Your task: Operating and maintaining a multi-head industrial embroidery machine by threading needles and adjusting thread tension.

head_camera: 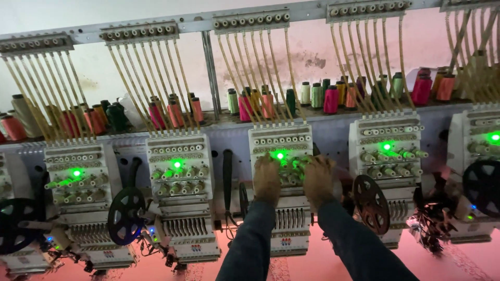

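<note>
A row of white embroidery machine heads runs across the view, each with a lit green lamp. Both my hands rest on the tension knobs of the middle head (281, 140). My left hand (267, 178) lies on the left side of the knob panel, fingers spread over the knobs. My right hand (319, 177) covers the right side of the same panel. Whether the fingers pinch a thread I cannot tell. Dark blue sleeves cover both forearms. The green lamp (280, 155) glows just above my fingers.
Neighbouring heads stand left (179, 208) and right (388, 140). Many coloured thread cones (330, 99) line a shelf behind, with yellowish thread guides rising to a grey rail (250, 20). Black spoked wheels (125, 216) hang beside the heads. Pink fabric (312, 263) lies below.
</note>
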